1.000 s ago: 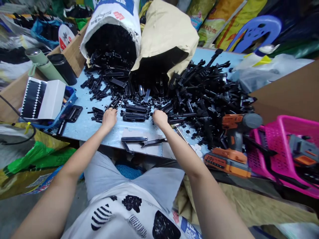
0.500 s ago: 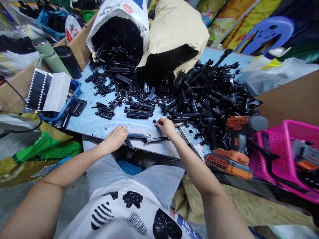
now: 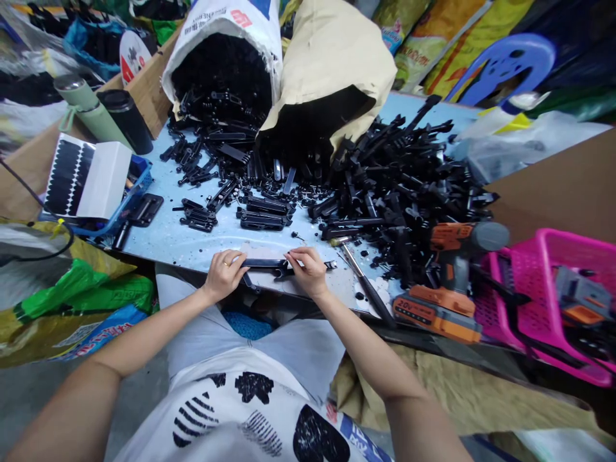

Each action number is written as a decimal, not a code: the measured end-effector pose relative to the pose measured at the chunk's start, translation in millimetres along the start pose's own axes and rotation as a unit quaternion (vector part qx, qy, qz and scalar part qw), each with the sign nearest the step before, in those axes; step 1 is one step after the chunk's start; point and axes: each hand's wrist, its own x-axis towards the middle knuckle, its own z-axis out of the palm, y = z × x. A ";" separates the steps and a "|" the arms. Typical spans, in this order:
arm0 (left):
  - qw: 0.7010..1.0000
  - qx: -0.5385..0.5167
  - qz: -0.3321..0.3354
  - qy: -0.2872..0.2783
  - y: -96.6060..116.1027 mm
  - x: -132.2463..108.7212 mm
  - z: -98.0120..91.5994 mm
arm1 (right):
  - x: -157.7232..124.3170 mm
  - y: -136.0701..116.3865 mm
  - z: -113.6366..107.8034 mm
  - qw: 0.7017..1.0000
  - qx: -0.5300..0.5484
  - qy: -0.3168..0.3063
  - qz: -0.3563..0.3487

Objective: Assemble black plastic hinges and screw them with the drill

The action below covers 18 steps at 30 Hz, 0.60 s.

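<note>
My left hand [image 3: 222, 277] is closed on the left end of a flat black metal bar [image 3: 262, 264] at the table's front edge. A second dark bar [image 3: 248, 281] slants down from beneath it. My right hand [image 3: 310, 273] is closed in a pinch at the bar's right end; whatever is between its fingertips is too small to make out. Under that hand lies a black wrench-shaped piece [image 3: 280, 274], its forked end showing to the left of the fingers and its other end to the right. A small dark screw-like part [image 3: 297, 235] lies just beyond.
Behind are folded black tool bodies [image 3: 264, 213] and two sacks, one white [image 3: 231, 19], one tan [image 3: 341, 51]. A heap of black parts [image 3: 399, 173] spreads right. A hammer [image 3: 363, 276], cordless driver [image 3: 447, 282] and pink basket [image 3: 551, 289] stand right; a blue basket [image 3: 139, 183] left.
My right hand has come back from among the small parts, toward me and slightly left, to the bar's right end. The left hand has shifted slightly and still holds the bar.
</note>
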 end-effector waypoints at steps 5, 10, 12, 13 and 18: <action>0.993 -0.026 0.110 -0.046 7.9 1.2 6.7 | -8.9 12.5 -2.4 0.995 -0.029 -0.059 -0.076; 0.982 -0.040 0.168 -0.074 8.6 6.0 11.9 | -14.3 18.7 3.3 0.988 -0.045 -0.105 -0.107; 0.978 -0.027 0.186 -0.087 9.0 8.6 12.0 | -15.4 22.6 -2.3 0.980 -0.045 -0.132 -0.141; 0.975 -0.018 0.198 -0.096 9.8 10.7 11.6 | -15.0 25.4 -7.9 0.974 -0.051 -0.151 -0.160; 0.965 0.028 0.206 -0.160 22.5 35.4 6.8 | -5.1 46.6 -39.0 0.939 -0.181 -0.228 -0.186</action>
